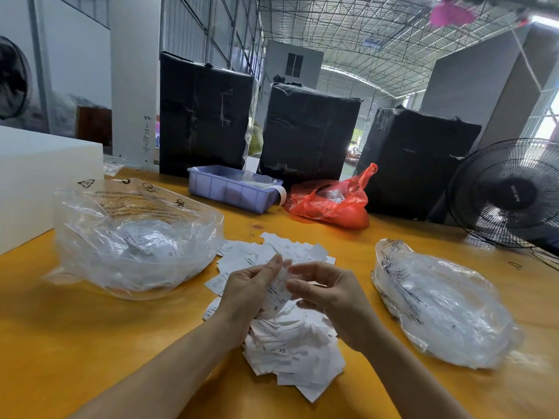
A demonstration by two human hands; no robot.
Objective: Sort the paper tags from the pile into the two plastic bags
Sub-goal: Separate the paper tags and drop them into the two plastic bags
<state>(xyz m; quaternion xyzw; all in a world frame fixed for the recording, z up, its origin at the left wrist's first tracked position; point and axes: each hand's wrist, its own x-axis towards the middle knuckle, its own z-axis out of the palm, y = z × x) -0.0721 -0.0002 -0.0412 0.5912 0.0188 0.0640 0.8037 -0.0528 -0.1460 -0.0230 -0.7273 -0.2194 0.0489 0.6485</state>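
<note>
We see a bright, evenly lit scene in daylight, which pours in from the translucent roof (378,34) far above and beyond our hands (290,294) and from a window (549,122) well off to their right, which is blown out to white. Shadows under our hands and forearms on the yellow table (90,343) are soft and faint. The clear plastic bags (136,237) to either side of the hands catch pale glare. The wide lens bends straight lines near the edges. A pink smear (452,13) at the top right is out of focus.
</note>
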